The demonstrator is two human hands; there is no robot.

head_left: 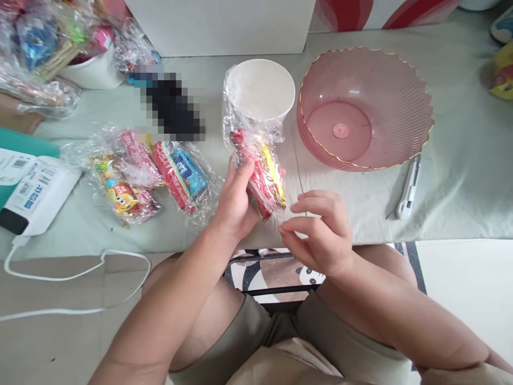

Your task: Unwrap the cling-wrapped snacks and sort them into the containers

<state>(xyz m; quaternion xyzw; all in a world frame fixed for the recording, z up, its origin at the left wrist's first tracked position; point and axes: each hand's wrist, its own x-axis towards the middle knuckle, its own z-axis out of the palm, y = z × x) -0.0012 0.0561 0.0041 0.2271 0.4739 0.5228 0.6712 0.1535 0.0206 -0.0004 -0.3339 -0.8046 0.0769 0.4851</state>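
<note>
My left hand point(236, 206) is wrapped round a clear plastic bag of packaged snacks point(262, 184), with red and yellow wrappers showing through. The thumb lies across its near side. At the bag's lower right end, my right hand point(323, 232) has thumb and forefinger pinched together on the loose clear plastic, the other fingers curled above. Just beyond the held bag stands a white paper tub point(260, 91), clear film clinging to its left side. To its right is a pink ribbed bowl point(340, 128) with a wavy gold rim.
Clear bags of snacks point(128, 182) lie left of my hands, below a pixelated dark object point(172, 107). A white utility knife point(409, 190) lies at right. A white device point(40, 195) with a cable sits far left. Wrapped items point(44, 43) crowd the back left; a white box point(224, 27) stands behind.
</note>
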